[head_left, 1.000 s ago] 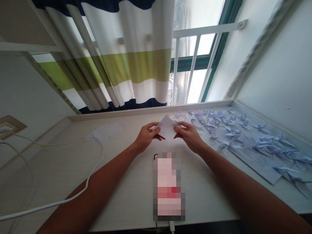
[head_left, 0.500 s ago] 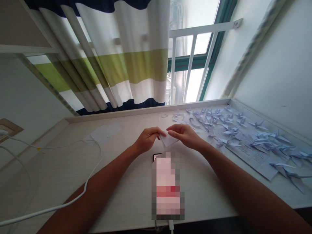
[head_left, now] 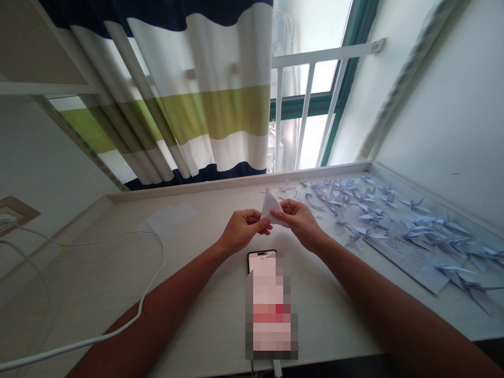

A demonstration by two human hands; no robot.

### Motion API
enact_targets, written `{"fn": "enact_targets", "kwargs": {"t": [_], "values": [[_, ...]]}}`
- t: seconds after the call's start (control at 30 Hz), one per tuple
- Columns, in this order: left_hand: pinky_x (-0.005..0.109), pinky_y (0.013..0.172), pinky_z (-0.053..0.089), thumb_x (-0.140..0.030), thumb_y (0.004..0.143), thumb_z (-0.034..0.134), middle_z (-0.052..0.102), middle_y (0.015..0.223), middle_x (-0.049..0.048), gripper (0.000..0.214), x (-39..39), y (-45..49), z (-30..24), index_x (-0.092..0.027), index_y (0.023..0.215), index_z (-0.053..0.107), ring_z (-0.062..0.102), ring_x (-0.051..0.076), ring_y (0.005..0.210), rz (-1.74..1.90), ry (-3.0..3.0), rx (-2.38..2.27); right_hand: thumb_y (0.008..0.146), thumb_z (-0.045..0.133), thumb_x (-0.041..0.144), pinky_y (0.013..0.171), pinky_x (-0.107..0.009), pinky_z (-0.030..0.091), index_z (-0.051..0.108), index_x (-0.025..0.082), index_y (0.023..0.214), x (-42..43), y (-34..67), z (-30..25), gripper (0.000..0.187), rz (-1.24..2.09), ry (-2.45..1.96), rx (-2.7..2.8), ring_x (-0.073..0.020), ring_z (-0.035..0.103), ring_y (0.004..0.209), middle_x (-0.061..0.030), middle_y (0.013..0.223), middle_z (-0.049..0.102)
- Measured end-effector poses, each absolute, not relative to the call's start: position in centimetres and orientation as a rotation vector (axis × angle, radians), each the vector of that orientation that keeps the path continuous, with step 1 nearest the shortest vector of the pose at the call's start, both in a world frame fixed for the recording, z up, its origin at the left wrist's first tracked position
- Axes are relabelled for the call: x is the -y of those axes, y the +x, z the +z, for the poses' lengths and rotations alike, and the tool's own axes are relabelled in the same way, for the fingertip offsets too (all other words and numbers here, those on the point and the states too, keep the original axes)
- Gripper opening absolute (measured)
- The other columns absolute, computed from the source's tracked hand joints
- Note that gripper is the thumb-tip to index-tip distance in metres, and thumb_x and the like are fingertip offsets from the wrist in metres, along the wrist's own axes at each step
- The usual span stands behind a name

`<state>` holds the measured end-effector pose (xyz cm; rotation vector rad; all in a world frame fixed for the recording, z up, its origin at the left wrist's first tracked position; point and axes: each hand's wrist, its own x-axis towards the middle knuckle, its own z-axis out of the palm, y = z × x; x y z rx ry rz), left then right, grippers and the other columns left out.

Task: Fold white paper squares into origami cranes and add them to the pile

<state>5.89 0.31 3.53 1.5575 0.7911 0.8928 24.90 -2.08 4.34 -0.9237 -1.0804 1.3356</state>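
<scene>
Bare skin showing on left forearm (head_left: pixel 157 310) and right forearm (head_left: pixel 378 310), both coming in from the near edge and tapering toward the wrists. Left hand (head_left: pixel 243 231) and right hand (head_left: pixel 301 224) also bare, with slim fingers (head_left: pixel 258 222). Window light falling softly along both arms, smooth and unmarked; no cables or markings showing.

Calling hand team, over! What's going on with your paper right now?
Left hand and right hand holding folded white paper, point up. Black smartphone flat on pale desk, below hands, not touching.
</scene>
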Motion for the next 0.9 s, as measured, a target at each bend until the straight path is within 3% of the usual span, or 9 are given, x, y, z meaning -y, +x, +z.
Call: {"fn": "enact_targets", "kwargs": {"t": [0.13, 0.27, 0.53, 0.9], "values": [[0.031, 0.071, 0.054, -0.043, 0.083, 0.079, 0.078, 0.080, 0.0107, 0.031, -0.44, 5.73, 3.54, -0.012, 0.089, 0.074, 0.072, 0.020, 0.073, 0.841, 1.605, -0.778, 0.069, 0.089, 0.044, 0.073, -0.032, 0.054, 0.074, 0.018, 0.091, 2.00, 25.35, 4.48, 0.037, 1.356, -0.916, 1.182, -0.0179, 0.070, 0.075, -0.0045, 0.088, 0.077], [0.030, 0.072, 0.054, -0.037, 0.081, 0.080, 0.076, 0.075, 0.0078, 0.025, -0.45, 5.80, 3.43, -0.013, 0.085, 0.073, 0.071, 0.018, 0.071, 0.766, 1.591, -0.751, 0.081, 0.078, 0.052, 0.067, -0.029, 0.049, 0.077, 0.017, 0.083, 1.95, 25.62, 4.70, 0.036, 1.234, -0.961, 1.277, -0.0149, 0.063, 0.068, -0.0031, 0.076, 0.073], [0.030, 0.070, 0.054, -0.049, 0.089, 0.070, 0.077, 0.077, 0.0082, 0.034, -0.12, 5.81, 3.70, -0.016, 0.083, 0.075, 0.070, 0.019, 0.070, 0.793, 1.776, -0.803, 0.071, 0.087, 0.050, 0.066, -0.030, 0.048, 0.077, 0.019, 0.075, 1.86, 25.36, 4.35, 0.033, 1.171, -0.962, 1.197, -0.0150, 0.062, 0.066, -0.0020, 0.074, 0.073], [0.029, 0.069, 0.056, -0.051, 0.093, 0.065, 0.077, 0.078, 0.0092, 0.037, 0.01, 5.72, 3.99, -0.016, 0.082, 0.074, 0.071, 0.018, 0.069, 0.705, 1.790, -0.786, 0.074, 0.084, 0.052, 0.069, -0.032, 0.052, 0.078, 0.020, 0.075, 1.82, 25.63, 4.69, 0.033, 1.059, -0.988, 1.180, -0.0171, 0.064, 0.069, -0.0044, 0.076, 0.075]]}}
